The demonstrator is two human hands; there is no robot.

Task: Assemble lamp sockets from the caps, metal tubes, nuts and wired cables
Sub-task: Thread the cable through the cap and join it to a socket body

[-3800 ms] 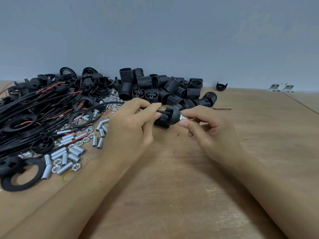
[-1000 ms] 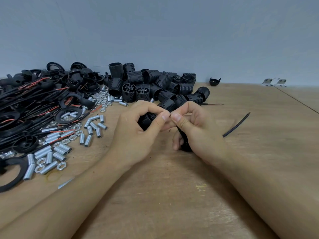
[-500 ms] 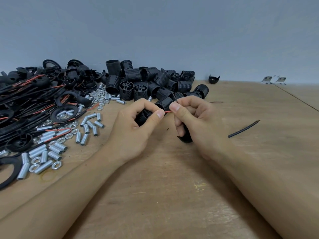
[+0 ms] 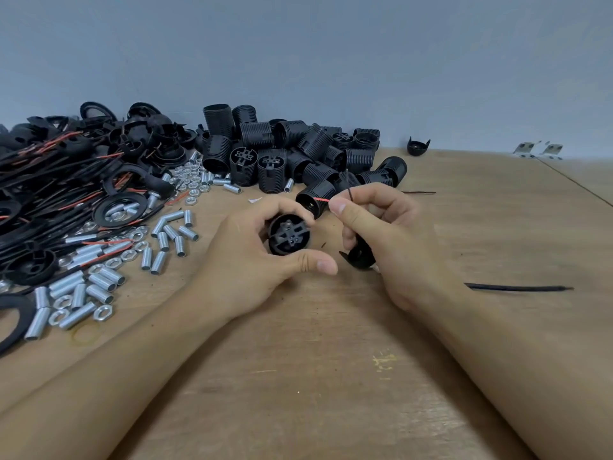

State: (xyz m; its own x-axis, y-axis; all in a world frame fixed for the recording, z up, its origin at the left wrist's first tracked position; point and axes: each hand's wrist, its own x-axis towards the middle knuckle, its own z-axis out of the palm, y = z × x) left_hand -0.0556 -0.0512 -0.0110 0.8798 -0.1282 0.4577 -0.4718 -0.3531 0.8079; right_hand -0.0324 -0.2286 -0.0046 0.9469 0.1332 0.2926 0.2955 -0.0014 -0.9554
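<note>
Wood, pale and scuffed, makes up the table (image 4: 331, 376) that fills the lower view and runs back to a blue-grey wall (image 4: 331, 54). Over its left side spreads a tangle of black and red wired cables (image 4: 49, 194) mixed with flat black rings, and behind the hands sits a heap of ribbed black socket bodies (image 4: 298, 144), some upright, some tipped on their sides. Between the cables and the forearms lie scattered metal tubes (image 4: 166, 237) and hex nuts (image 4: 102, 312), loose on the bare wood. The left hand (image 4: 262, 260) curls its fingers and thumb round a black socket insert (image 4: 288, 234), whose cross-shaped end face points toward the camera. Just to its right, the right hand (image 4: 388, 234) pinches a thin red wire (image 4: 321, 199) between thumb and forefinger, with a thin black wire (image 4: 350, 195) standing up beside the fingertip; the lower fingers of the same hand hold a black cap (image 4: 360, 257) against the palm (only its pronged edge shows). A black cable end (image 4: 517, 288) lies on the table right of the right forearm. Far back, near the wall, a lone cap (image 4: 418, 147) sits with its prongs up, well apart from the heap, and two small metal brackets (image 4: 537, 149) lie further right.
</note>
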